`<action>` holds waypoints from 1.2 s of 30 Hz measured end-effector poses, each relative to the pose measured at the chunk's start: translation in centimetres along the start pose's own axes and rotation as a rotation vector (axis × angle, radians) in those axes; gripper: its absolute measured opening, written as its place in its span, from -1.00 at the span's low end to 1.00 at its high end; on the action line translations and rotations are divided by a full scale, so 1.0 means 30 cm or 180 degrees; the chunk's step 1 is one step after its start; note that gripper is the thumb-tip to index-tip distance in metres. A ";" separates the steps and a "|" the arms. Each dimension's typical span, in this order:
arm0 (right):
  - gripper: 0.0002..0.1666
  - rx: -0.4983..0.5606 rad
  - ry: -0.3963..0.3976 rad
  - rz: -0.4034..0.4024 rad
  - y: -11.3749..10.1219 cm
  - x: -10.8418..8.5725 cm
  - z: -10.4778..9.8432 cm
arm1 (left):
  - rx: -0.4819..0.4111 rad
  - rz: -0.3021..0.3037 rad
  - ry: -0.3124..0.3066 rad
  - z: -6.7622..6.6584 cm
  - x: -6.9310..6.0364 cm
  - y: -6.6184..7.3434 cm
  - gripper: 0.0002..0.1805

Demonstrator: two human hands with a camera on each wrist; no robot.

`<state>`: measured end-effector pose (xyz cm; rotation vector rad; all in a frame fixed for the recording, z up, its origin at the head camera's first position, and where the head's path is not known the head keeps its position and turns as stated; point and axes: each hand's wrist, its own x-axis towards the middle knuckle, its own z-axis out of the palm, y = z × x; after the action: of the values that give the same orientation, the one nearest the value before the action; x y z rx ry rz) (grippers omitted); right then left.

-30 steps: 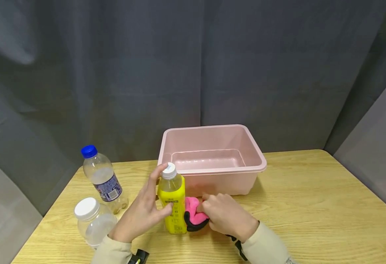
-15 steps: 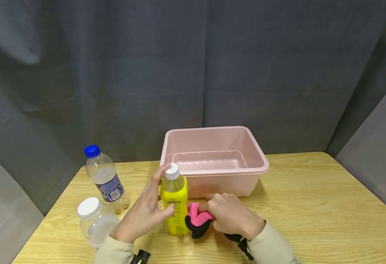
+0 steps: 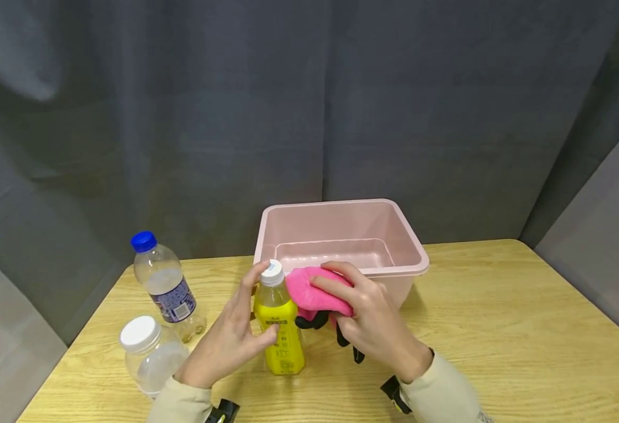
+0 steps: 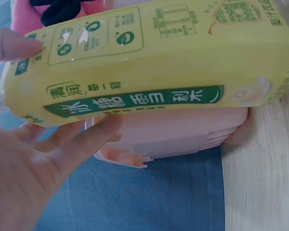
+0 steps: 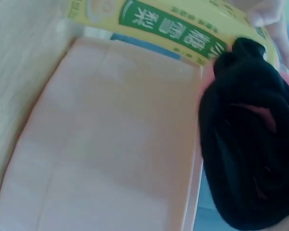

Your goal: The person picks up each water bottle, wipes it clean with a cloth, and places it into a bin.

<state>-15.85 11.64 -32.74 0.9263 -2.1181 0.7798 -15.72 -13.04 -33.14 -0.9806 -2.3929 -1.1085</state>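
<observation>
An upright bottle with a yellow label (image 3: 282,349) and a white cap stands on the table, held by my left hand (image 3: 227,338). Its thumb lies on the label and a finger reaches the cap; in the left wrist view other fingers pass behind the bottle (image 4: 149,72). My right hand (image 3: 370,314) grips a folded pink and black cloth (image 3: 312,288) at the bottle's upper right side. Bunched black cloth (image 5: 245,139) fills the right of the right wrist view, overlapping the bottle's neck end; whether it touches the bottle I cannot tell.
Close behind the hands stands a pink plastic bin (image 3: 341,273). To the left are a clear bottle with a blue cap (image 3: 167,288) and a clear jar with a white lid (image 3: 153,355). A grey curtain (image 3: 225,117) hangs behind the wooden table (image 3: 500,329).
My right hand has raised the cloth from the bottle's lower right side to near its neck, turning so more pink shows. The left hand keeps its hold, and the bottle stays in place.
</observation>
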 end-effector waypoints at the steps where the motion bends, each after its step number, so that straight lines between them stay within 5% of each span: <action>1: -0.27 0.0020 0.0059 -0.0056 0.001 0.001 0.002 | 0.0000 0.0002 0.0004 -0.001 0.000 0.000 0.08; 11: -0.22 0.0026 -0.0003 -0.0295 0.008 -0.001 0.002 | -0.0003 0.0048 -0.0003 0.000 0.001 -0.005 0.09; 18: -0.34 -0.0178 -0.0285 -0.0634 0.008 0.009 -0.020 | -0.0091 0.0016 -0.0019 0.002 0.003 -0.003 0.09; 28: -0.50 -0.0660 -0.1192 -0.0697 0.008 -0.009 0.012 | -0.0044 -0.0084 0.0019 0.000 -0.004 -0.003 0.09; 36: -0.65 -0.0751 -0.1951 -0.0239 -0.004 -0.064 0.080 | -0.0012 -0.0020 0.0011 0.006 0.001 0.000 0.09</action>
<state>-15.62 10.54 -35.59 1.2123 -2.6008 0.2017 -15.74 -12.88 -33.23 -0.9721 -2.3936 -1.1165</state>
